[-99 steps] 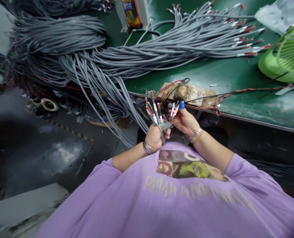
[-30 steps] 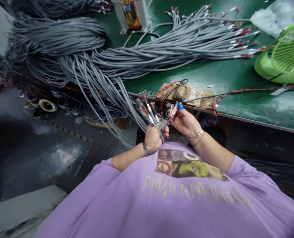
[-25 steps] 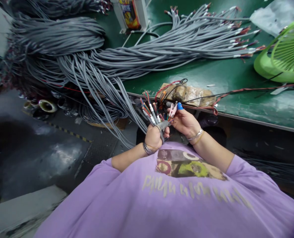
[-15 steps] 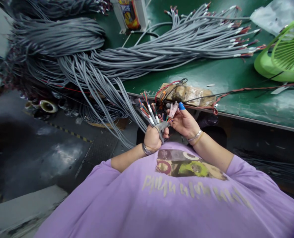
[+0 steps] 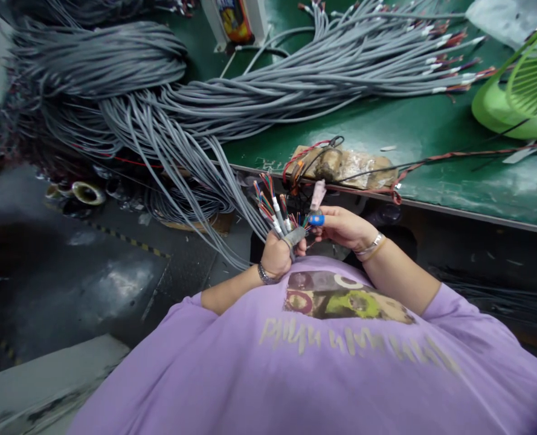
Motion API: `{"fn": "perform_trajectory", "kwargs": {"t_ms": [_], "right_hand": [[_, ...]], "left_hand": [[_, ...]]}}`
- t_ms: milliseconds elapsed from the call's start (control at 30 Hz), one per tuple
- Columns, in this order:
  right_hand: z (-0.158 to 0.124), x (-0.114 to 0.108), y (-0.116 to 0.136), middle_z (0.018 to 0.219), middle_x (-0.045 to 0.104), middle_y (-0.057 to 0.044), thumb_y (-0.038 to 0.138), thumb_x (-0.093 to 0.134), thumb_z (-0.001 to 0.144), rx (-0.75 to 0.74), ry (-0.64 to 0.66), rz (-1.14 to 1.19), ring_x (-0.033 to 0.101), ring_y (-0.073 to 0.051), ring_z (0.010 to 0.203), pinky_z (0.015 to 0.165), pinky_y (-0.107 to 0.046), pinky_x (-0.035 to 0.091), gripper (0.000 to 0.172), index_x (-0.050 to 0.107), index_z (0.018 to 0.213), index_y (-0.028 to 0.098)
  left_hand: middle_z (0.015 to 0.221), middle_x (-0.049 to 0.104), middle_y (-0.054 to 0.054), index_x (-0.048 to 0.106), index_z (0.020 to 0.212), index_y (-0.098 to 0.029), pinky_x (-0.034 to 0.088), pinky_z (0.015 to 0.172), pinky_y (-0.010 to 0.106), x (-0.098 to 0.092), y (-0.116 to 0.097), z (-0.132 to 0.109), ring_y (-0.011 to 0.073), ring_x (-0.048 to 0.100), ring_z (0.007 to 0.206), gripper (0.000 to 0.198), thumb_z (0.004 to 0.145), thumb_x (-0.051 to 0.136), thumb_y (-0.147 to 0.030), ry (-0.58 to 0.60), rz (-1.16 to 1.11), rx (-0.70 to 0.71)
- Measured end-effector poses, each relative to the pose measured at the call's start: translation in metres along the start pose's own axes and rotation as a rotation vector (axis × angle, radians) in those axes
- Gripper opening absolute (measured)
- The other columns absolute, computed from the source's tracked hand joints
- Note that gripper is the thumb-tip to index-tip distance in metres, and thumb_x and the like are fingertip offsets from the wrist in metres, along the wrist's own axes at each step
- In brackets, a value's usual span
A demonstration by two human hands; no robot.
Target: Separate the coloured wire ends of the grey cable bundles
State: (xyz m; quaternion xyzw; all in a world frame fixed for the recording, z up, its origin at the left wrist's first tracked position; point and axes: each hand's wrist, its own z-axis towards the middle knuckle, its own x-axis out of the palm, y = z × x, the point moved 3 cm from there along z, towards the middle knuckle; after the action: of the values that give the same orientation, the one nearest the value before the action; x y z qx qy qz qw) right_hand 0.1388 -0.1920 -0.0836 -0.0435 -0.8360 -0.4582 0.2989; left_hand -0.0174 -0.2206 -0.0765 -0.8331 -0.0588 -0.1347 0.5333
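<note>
Matt grey plastic-sheathed cables (image 5: 232,103) lie on a scuffed green bench (image 5: 413,133) beside a glossy plastic fan (image 5: 522,90).

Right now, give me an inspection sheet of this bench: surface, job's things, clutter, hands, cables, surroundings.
Surface: green bench top, worn along its front edge.
Job's things: grey cable ends with coloured wires fanned upward; a small pink clip.
Clutter: taped brown block with red and black leads; green fan; plastic bag.
Hands: left hand fisted round the cable ends; right hand, blue fingertip cover, pinches the clip.
Cables: large grey cable bundles draped over the bench edge.
Surroundings: dark floor; tape rolls.
</note>
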Motion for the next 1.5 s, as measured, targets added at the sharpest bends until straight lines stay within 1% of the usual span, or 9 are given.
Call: {"fn": "perform_trajectory", "kwargs": {"t_ms": [233,367,533,667,833,1067,1167,1300,1500], "right_hand": [[-0.001,0.009,0.006,0.058,0.066,0.0,0.042,0.097,0.046,-0.036,-0.022,-0.143,0.057,-0.009,0.052,0.055,-0.022,0.048,0.045,0.066,0.063,0.014],[-0.004,0.002,0.005,0.061,0.065,0.001,0.051,0.095,0.049,-0.086,-0.092,-0.094,0.057,-0.008,0.053,0.054,-0.021,0.051,0.05,0.067,0.067,0.015],[-0.009,-0.003,-0.004,0.069,0.067,-0.001,0.056,0.093,0.053,-0.069,-0.064,-0.045,0.061,-0.011,0.057,0.053,-0.026,0.056,0.054,0.07,0.081,0.016],[-0.006,0.006,-0.008,0.057,0.062,0.003,0.049,0.095,0.052,-0.195,-0.191,-0.085,0.053,-0.008,0.047,0.045,-0.022,0.046,0.05,0.064,0.074,0.017],[-0.001,0.019,-0.004,0.053,0.062,0.002,0.052,0.091,0.057,-0.242,-0.22,-0.17,0.052,-0.01,0.046,0.047,-0.024,0.039,0.048,0.062,0.071,0.017],[0.001,0.021,-0.003,0.054,0.055,0.005,0.058,0.09,0.054,-0.311,-0.284,-0.171,0.043,-0.006,0.046,0.045,-0.022,0.036,0.054,0.057,0.066,0.017],[0.0,0.018,-0.007,0.056,0.055,0.006,0.055,0.091,0.055,-0.315,-0.269,-0.112,0.045,-0.006,0.046,0.045,-0.021,0.039,0.052,0.057,0.068,0.018],[-0.003,0.005,-0.009,0.062,0.061,0.003,0.049,0.093,0.055,-0.191,-0.141,0.03,0.053,-0.008,0.053,0.053,-0.023,0.051,0.048,0.063,0.074,0.017],[0.008,-0.012,0.003,0.073,0.068,-0.003,0.072,0.068,0.077,-0.166,-0.206,0.185,0.057,-0.012,0.059,0.055,-0.025,0.051,0.052,0.059,0.071,0.021]], "left_hand": [[0.05,0.061,0.001,0.061,0.06,-0.014,0.043,0.042,0.022,0.005,-0.001,0.002,0.0094,0.053,0.04,0.039,0.064,0.082,-0.047,0.249,0.256,-0.12],[0.05,0.061,0.0,0.061,0.063,-0.015,0.042,0.042,0.021,0.004,-0.003,0.005,0.0085,0.052,0.04,0.037,0.065,0.08,-0.047,0.138,0.121,-0.098],[0.052,0.061,0.0,0.06,0.062,-0.015,0.041,0.044,0.02,0.002,-0.001,0.008,0.0072,0.052,0.042,0.038,0.063,0.081,-0.047,-0.011,-0.009,-0.026],[0.054,0.063,0.002,0.061,0.059,-0.015,0.043,0.046,0.021,0.003,0.002,0.008,0.0077,0.053,0.043,0.038,0.066,0.079,-0.048,0.024,0.031,-0.028],[0.052,0.063,0.002,0.063,0.059,-0.015,0.044,0.046,0.022,0.003,0.002,0.005,0.0085,0.053,0.042,0.037,0.067,0.08,-0.046,0.073,0.052,-0.022],[0.05,0.06,-0.001,0.062,0.063,-0.015,0.042,0.044,0.021,0.002,0.001,0.007,0.0081,0.052,0.042,0.036,0.065,0.079,-0.046,-0.058,-0.064,0.006],[0.049,0.058,-0.002,0.061,0.063,-0.015,0.042,0.043,0.021,0.005,-0.003,0.007,0.0071,0.05,0.04,0.036,0.061,0.081,-0.045,-0.089,-0.1,-0.01],[0.049,0.058,-0.002,0.062,0.065,-0.015,0.041,0.042,0.02,0.007,-0.009,0.002,0.0077,0.051,0.04,0.035,0.059,0.083,-0.042,-0.096,-0.149,-0.022],[0.049,0.057,-0.002,0.063,0.066,-0.015,0.039,0.041,0.021,0.016,-0.017,-0.001,0.0069,0.049,0.039,0.036,0.061,0.083,-0.045,-0.036,-0.133,-0.067]]}}
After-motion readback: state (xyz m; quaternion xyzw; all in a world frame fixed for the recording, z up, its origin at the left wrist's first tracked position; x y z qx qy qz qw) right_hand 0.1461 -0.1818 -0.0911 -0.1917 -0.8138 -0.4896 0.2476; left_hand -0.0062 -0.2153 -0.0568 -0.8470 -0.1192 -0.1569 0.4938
